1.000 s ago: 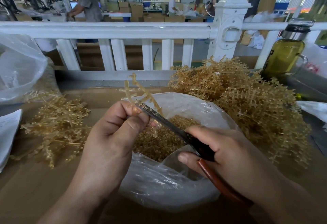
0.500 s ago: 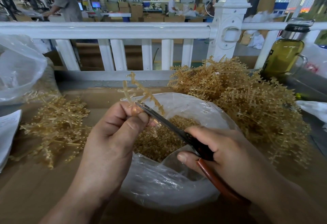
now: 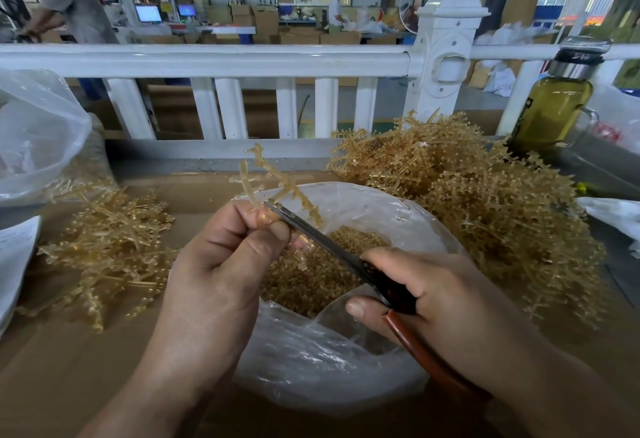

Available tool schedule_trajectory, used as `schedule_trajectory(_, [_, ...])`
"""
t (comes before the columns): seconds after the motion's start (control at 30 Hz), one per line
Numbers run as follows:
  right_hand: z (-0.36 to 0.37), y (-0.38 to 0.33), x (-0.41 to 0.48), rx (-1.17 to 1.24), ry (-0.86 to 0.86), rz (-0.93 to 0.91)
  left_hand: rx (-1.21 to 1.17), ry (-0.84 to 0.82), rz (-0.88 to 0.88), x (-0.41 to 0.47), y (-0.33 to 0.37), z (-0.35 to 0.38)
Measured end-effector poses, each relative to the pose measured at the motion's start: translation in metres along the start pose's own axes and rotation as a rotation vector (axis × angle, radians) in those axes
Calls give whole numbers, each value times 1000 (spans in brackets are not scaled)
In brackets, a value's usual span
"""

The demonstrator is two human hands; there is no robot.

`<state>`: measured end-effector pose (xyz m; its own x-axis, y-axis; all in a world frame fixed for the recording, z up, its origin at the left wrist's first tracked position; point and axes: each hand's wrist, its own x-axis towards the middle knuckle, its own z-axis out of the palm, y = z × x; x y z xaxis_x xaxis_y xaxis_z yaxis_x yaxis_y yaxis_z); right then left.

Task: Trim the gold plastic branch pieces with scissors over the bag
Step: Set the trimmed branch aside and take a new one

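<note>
The left grip (image 3: 214,275) is pinching a gold branch piece (image 3: 273,178) between thumb and curled fingers, holding it upright over the mouth of the clear plastic bag (image 3: 311,361). The right grip (image 3: 440,295) is curling round the dark and reddish handles of the scissors (image 3: 332,247), whose blades are pointing up and left to the base of the piece, just beside the left fingertips; I cannot tell whether the blades are parted. Below them, small gold cuttings (image 3: 322,264) are lying inside the bag, which is sitting on the brown bench (image 3: 69,368). A large heap of gold branches (image 3: 485,202) is lying just beside the bag on its right, and a smaller heap (image 3: 114,240) is lying to its left, apart from it. Behind, a white railing (image 3: 207,58) is running across, and a bottle (image 3: 550,108) of yellow-green liquid is standing at the far right.
</note>
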<state>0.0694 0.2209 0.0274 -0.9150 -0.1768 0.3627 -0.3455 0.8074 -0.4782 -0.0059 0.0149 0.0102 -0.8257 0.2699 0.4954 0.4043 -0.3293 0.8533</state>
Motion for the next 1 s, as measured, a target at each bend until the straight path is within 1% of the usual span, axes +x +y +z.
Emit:
schedule_trajectory(0.57, [0, 2, 0, -3, -2, -7, -4, 24, -28, -1, -1, 2])
schedule_trajectory(1.0, [5, 10, -1, -9, 38, -30, -18, 160, -85, -1, 1, 7])
